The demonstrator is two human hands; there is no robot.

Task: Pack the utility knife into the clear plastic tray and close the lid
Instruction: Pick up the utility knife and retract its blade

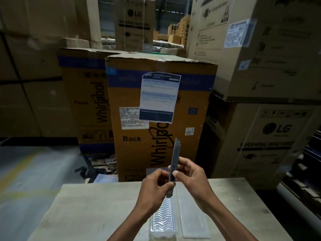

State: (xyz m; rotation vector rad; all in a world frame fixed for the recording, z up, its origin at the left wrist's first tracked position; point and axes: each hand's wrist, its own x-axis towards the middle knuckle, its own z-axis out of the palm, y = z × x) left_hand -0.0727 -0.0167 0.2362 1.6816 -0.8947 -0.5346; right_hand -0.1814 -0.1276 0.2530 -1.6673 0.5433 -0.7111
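Both hands, left point(157, 182) and right point(192, 174), grasp knife point(174, 162) upright, blade end up, above tabletop point(97, 206). Tray point(162, 218) below fingers, empty; lid point(192, 216) open beside it. Packing not begun: insertion, closing left.

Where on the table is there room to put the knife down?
The table is bare left of the tray, and again right of the lid toward the edge. The middle is crowded: tray, lid, both forearms.
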